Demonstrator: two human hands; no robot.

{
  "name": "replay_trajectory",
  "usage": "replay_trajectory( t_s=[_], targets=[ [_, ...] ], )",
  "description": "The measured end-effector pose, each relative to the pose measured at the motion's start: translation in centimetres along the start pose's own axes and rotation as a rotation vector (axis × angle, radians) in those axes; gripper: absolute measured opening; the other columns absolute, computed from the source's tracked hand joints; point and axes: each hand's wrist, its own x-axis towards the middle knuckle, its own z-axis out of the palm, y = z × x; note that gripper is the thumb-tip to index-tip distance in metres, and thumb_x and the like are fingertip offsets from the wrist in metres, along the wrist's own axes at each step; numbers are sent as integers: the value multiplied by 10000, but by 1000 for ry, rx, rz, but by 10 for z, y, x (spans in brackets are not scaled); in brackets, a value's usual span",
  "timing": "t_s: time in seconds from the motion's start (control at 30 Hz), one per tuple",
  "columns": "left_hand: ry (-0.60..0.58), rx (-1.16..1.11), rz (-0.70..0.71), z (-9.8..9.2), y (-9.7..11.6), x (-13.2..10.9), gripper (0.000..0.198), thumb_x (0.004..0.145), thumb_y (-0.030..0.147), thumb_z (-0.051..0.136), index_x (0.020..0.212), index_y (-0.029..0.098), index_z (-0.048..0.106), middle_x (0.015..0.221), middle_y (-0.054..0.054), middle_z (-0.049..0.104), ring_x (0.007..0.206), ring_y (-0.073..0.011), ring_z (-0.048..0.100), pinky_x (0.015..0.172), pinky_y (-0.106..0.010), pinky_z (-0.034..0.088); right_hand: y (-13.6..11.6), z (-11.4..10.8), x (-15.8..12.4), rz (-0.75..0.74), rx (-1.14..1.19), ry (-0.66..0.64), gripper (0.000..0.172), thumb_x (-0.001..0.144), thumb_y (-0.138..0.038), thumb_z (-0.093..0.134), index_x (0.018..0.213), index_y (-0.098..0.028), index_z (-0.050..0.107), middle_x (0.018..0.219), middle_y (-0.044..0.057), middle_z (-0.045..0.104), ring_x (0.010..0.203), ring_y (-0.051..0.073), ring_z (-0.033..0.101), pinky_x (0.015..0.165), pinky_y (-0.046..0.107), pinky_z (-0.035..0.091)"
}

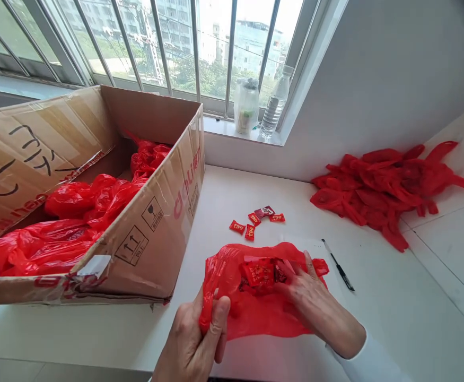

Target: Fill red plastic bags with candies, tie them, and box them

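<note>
A thin red plastic bag (pixel 255 313) lies on the white table near the front edge. My left hand (pixel 194 345) pinches the bag's left edge between thumb and fingers. My right hand (pixel 315 305) reaches inside the bag's mouth, its fingers closed around red candy packets (pixel 259 273) that show through the plastic. Several more small red candy packets (pixel 255 220) lie loose on the table just beyond the bag.
A large open cardboard box (pixel 152 223) filled with tied red bags (pixel 76 204) stands at the left. A pile of empty red bags (pixel 383 191) lies at the right by the wall. A black pen (pixel 339 265) rests right of the bag. Two bottles (pixel 273 103) stand on the windowsill.
</note>
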Motion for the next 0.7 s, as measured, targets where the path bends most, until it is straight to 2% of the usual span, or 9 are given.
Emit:
replay_trajectory(
  t_s=[0.1, 0.17, 0.3, 0.43, 0.57, 0.63, 0.7],
  targets=[
    [-54, 50, 153, -11, -1, -1, 476, 940, 488, 357, 563, 230, 492, 533, 32, 504, 536, -136, 486, 568, -247, 365, 5, -13, -14, -1, 8, -32, 320, 783, -90, 547, 1037, -257, 646, 1130, 62, 634, 1008, 248, 594, 1037, 589, 334],
    [-46, 69, 209, -20, -1, -3, 466, 954, 449, 349, 568, 232, 496, 536, 32, 507, 527, -136, 496, 572, -240, 381, 9, -24, -25, 1, -43, 2, 337, 811, -72, 476, 1075, -220, 624, 1111, 77, 654, 972, 243, 610, 984, 560, 388],
    [-27, 122, 192, -31, -1, -9, 483, 957, 426, 343, 527, 232, 449, 524, 20, 478, 583, -155, 509, 592, -235, 376, 17, -43, -47, 45, -192, 110, 337, 844, -207, 432, 1140, -172, 589, 1152, 161, 617, 1020, 327, 573, 957, 674, 299],
    [-108, 95, 199, -32, 1, -9, 521, 979, 413, 261, 546, 238, 491, 585, 4, 516, 606, -161, 507, 597, -241, 374, 21, -48, -57, 52, -218, 98, 342, 900, -316, 382, 1144, -196, 589, 1152, 164, 605, 1030, 327, 570, 1009, 662, 240],
    [-61, 90, 258, -34, 5, -6, 442, 977, 403, 308, 649, 239, 555, 708, -6, 580, 675, -164, 539, 685, -249, 411, 25, -56, -57, -17, -120, 132, 328, 946, -385, 387, 1141, -231, 601, 1151, 112, 636, 997, 278, 611, 953, 532, 392],
    [-49, 91, 261, -38, 8, -5, 382, 972, 392, 348, 692, 226, 547, 708, 1, 554, 629, -141, 512, 637, -234, 424, 30, -63, -58, -55, -36, 93, 301, 947, -366, 423, 1166, -246, 591, 1143, 76, 648, 1016, 244, 616, 874, 429, 469],
    [-34, 101, 269, -42, 10, -4, 350, 971, 366, 377, 689, 214, 520, 670, 19, 514, 560, -110, 463, 561, -213, 414, 35, -72, -62, -76, 18, 58, 284, 958, -272, 398, 1162, -255, 595, 1091, 45, 667, 998, 206, 628, 796, 355, 500]
  ],
)
